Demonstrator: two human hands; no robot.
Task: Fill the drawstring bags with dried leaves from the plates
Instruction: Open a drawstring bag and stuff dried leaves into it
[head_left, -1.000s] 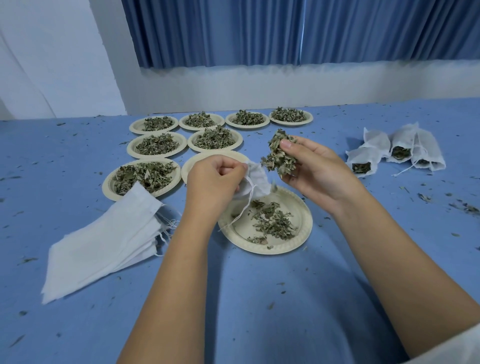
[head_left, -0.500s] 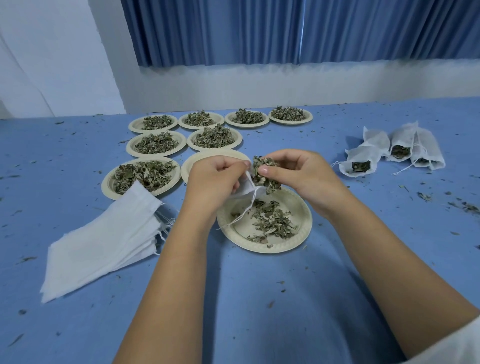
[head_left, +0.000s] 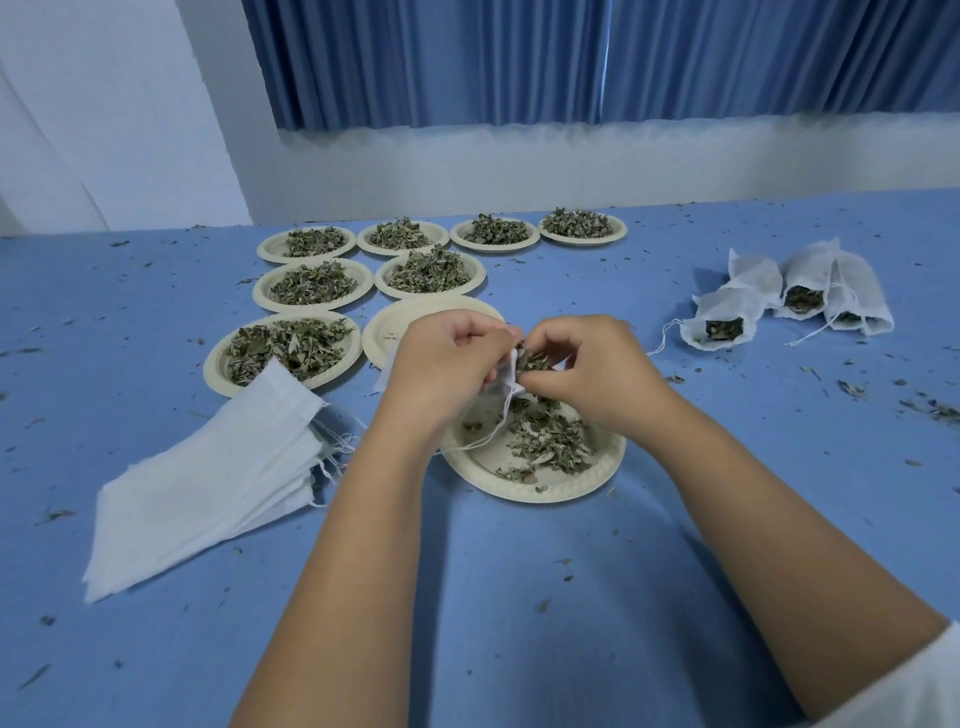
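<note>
The blue table (head_left: 519, 597) lies under both hands and carries many leaf crumbs. To the left of the left hand (head_left: 447, 358) and a little nearer to the person, a stack of empty white bags (head_left: 208, 483) lies flat. Beyond the hands stand seven full plates (head_left: 260, 293) of leaves, and an empty plate (head_left: 415, 322) is just behind the left hand. Well to the right of the right hand (head_left: 592, 369), the filled bags (head_left: 727, 317) lie together on their sides. Directly under the hands is the near plate (head_left: 519, 491), with loose leaves on it. The left hand is curled and grips the mouth of the drawstring bag (head_left: 506, 379), above this plate. The right hand touches it, and its fingertips pinch a tuft of dried leaves (head_left: 530, 359) at the opening of the bag. A thin string (head_left: 483, 439) hangs from the bag onto the near plate.
</note>
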